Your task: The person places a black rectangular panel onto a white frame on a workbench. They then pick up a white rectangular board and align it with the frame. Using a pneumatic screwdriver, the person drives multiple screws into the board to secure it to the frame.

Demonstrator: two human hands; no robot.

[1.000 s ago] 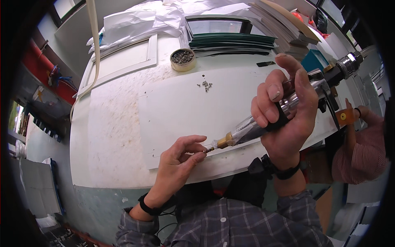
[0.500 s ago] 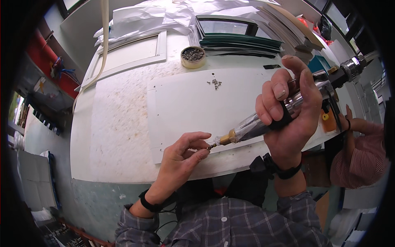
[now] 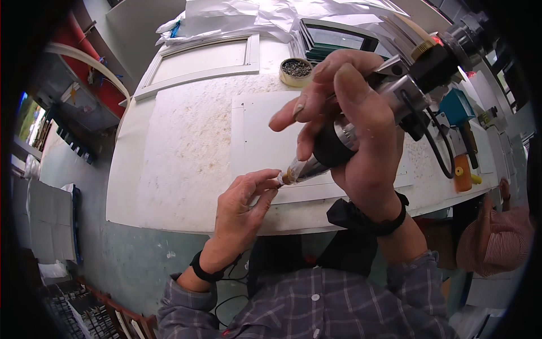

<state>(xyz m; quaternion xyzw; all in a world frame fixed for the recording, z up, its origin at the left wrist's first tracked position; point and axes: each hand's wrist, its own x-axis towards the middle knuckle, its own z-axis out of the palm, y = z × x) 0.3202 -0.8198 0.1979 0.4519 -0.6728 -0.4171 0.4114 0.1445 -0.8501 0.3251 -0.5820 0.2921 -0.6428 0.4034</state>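
My right hand [image 3: 370, 135] is wrapped around a power screwdriver [image 3: 395, 96] with a metal barrel and a black sleeve. The tool slants down to the left. Its brass-coloured nose, wrapped in clear film, reaches my left hand [image 3: 240, 206]. There the left thumb and fingers are pinched together at the tip; whatever lies between them is too small to make out. Beneath both hands a white panel [image 3: 257, 135] with small holes along its edge lies on the table. The right hand and tool cover much of it.
Past the panel stands a round tub [image 3: 295, 80] full of small screws. A white frame [image 3: 197, 68] lies far left, with dark-edged frames [image 3: 333, 40] stacked beyond the tub. An orange bottle [image 3: 462, 176] stands at right, near another person [image 3: 497, 240] in a striped top.
The screwdriver and my right hand have come left and up, nearer the camera. The nose now meets my left fingertips more closely. The view has shifted, and the loose screws are now hidden.
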